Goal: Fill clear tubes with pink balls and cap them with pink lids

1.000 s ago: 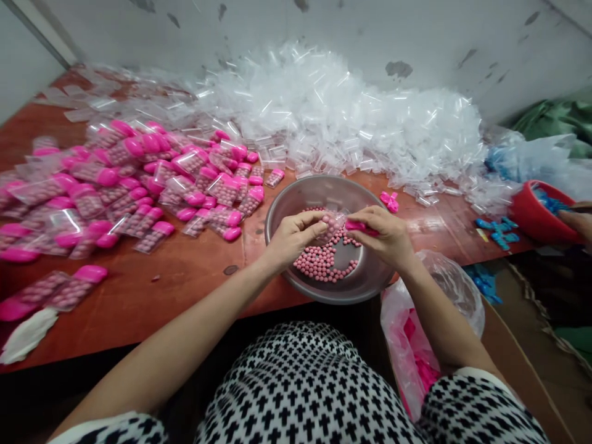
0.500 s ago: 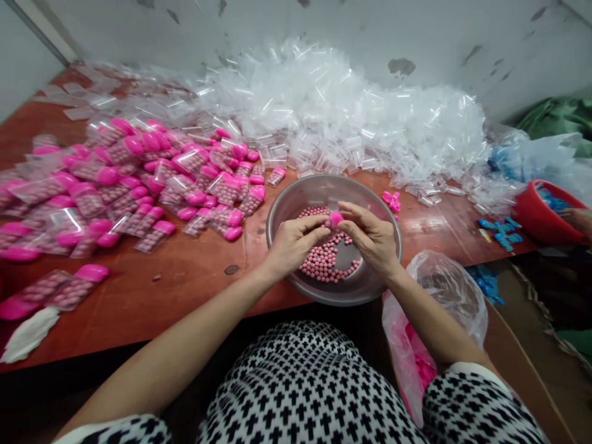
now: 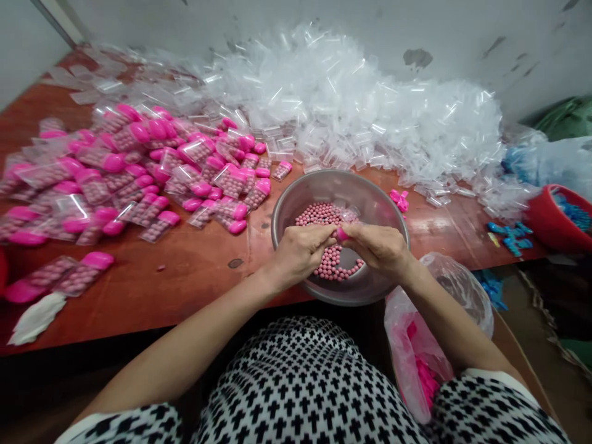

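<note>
Above a grey metal bowl (image 3: 296, 191), the fingertips of both my hands meet around a small bright pink cap (image 3: 341, 234). My left hand (image 3: 298, 251) pinches it from the left, thumb and forefinger pressed together. From the other side my right hand (image 3: 382, 246) closes on it, its fingers bent over the top. A clear plastic piece (image 3: 350, 213) shows just beyond my right fingers; whether it joins the cap is hidden. Pink beads (image 3: 319, 213) lie loose in the bowl below.
Many bead-filled clear packs with pink caps (image 3: 157, 129) are heaped at left. Clear empty cases (image 3: 324, 92) pile along the wall. Pink pieces (image 3: 398, 200) lie right of the bowl. A plastic bag (image 3: 407, 351) holds pink parts. Blue pieces (image 3: 511, 237) lie beside a red bowl (image 3: 550, 216).
My right hand has turned over so its back faces up, covering more of the pink cap. The view has shifted slightly. The other person's hand at the red bowl has left view.
</note>
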`<state>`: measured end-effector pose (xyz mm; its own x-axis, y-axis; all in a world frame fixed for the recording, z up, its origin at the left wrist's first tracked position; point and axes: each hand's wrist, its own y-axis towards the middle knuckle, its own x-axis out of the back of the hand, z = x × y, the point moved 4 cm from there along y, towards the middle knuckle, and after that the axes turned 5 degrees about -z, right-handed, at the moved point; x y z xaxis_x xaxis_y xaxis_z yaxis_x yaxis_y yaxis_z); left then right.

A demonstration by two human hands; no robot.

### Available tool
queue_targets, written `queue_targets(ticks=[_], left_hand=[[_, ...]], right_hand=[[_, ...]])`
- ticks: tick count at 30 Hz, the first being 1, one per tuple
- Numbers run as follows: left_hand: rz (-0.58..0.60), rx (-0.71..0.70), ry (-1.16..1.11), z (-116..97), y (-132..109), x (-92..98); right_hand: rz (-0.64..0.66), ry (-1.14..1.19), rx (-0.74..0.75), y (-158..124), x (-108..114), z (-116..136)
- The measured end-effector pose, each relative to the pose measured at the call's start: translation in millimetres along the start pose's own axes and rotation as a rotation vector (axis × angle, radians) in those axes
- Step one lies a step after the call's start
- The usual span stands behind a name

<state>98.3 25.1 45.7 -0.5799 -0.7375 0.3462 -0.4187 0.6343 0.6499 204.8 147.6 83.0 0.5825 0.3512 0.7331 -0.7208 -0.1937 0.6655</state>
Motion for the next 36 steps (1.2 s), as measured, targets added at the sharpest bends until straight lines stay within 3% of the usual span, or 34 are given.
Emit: queue_targets(ticks=[7, 11, 13, 15, 18, 21, 24, 26, 32, 34, 36], left_hand=[[0.202, 0.036, -0.052, -2.8, -5.8, -6.8], [0.161, 0.130, -0.078, 2.9, -4.8, -9.2], [0.088, 0.253, -0.176, 8.1, -2.3, -8.3], [0.026, 0.421, -0.348, 13.3, 0.6, -7.2], [-0.064, 0.655, -0.604, 18.8, 4.1, -3.7], [-0.112, 0.746, -0.699, 20.8, 5.3, 1.3], [-0.069, 0.660, -0.635, 18.1, 5.0, 2.5], [-0.014, 0.564, -0.571, 14.4, 4.0, -0.2], [-0.047, 0.330, -0.341, 10.9, 2.1, -2.0], [-0.059, 0.333, -0.328, 13.3, 1.6, -1.6], [-0.061, 0.343, -0.328, 14.9, 1.2, -1.8]], right_hand=[[0.077, 0.041, 0.052, -15.0, 6.9, 7.2], [0.036, 0.038, 0.024, -16.5, 1.0, 3.3], [0.020, 0.115, -0.115, -12.6, -3.7, -4.7], [-0.014, 0.256, -0.358, -9.4, -6.2, -14.4], [-0.100, 0.620, -0.707, -12.0, -7.5, -22.9], [-0.175, 0.960, -0.899, -20.3, -7.5, -25.5], [-0.220, 1.064, -1.030, -28.2, -8.2, -31.0], [-0.185, 1.103, -1.069, -27.9, -11.8, -33.1], [0.227, 1.380, -1.144, -16.2, -36.3, -17.1], [0.234, 1.385, -1.177, -14.8, -41.6, -13.6], [0.146, 1.370, -1.204, -14.1, -45.6, -12.9]])
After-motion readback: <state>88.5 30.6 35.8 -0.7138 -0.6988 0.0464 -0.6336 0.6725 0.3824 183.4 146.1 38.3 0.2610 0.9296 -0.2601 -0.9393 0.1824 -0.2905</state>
